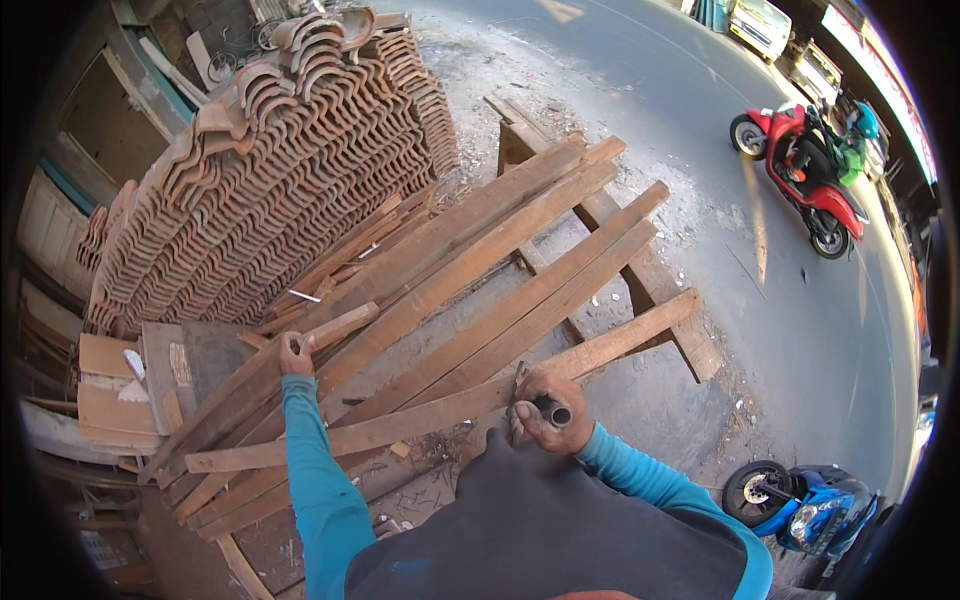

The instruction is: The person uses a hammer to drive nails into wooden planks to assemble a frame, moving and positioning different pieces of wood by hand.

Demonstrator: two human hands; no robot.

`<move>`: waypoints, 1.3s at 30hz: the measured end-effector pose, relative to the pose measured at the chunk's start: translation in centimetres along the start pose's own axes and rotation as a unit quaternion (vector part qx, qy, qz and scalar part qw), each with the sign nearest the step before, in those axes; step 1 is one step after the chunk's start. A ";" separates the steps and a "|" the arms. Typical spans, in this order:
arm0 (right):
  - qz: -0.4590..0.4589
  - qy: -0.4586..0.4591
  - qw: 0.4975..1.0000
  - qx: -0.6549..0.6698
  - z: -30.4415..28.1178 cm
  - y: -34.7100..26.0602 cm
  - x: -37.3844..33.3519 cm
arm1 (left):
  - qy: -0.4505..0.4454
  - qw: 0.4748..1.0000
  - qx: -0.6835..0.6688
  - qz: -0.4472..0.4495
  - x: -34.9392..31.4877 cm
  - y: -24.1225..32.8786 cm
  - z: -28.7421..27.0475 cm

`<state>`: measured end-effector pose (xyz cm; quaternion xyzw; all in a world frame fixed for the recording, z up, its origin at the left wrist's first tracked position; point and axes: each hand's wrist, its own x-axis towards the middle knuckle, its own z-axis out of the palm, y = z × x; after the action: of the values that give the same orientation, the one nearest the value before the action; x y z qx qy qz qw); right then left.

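My left hand [297, 354] is closed around the edge of a wooden board [343, 326], whose sawn end juts out beyond my fingers. My right hand [556, 412], close in front of my body, grips a tool with a round hollow metal handle [553, 410]; its open end faces up at me. The tool's working end is mostly hidden by my fingers. That hand is over a long wooden beam [430, 416], which crosses the other timbers from lower left to right. Several more brown beams [470, 280] lie side by side beyond it.
Wooden supports [675, 325] hold up the beams' far ends. Curved clay roof tiles [300, 190] stand in a tall stack at left, near flattened cardboard [115, 395]. A red motorbike with a rider [800, 170] is on the road; a blue motorbike [810, 510] stands at lower right.
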<state>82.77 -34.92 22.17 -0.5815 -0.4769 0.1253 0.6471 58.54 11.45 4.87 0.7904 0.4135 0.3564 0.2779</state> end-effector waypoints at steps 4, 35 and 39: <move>0.001 -0.034 0.999 -0.022 -0.9 0.7 2.8 | 0.116 0.993 -0.019 0.024 0.5 7.5 -3.7; 0.343 -0.240 0.900 -0.118 -7.6 6.3 -2.6 | 0.105 0.812 -0.328 -0.471 -25.0 0.3 -3.2; 0.432 -0.200 0.877 -0.066 -8.8 6.0 -2.1 | 0.074 0.806 -0.318 -0.494 -32.1 1.2 1.8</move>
<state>90.72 -40.24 17.05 -0.7337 -0.3043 0.4741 0.3799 47.49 -16.77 -6.05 0.3185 0.6307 0.3398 0.6207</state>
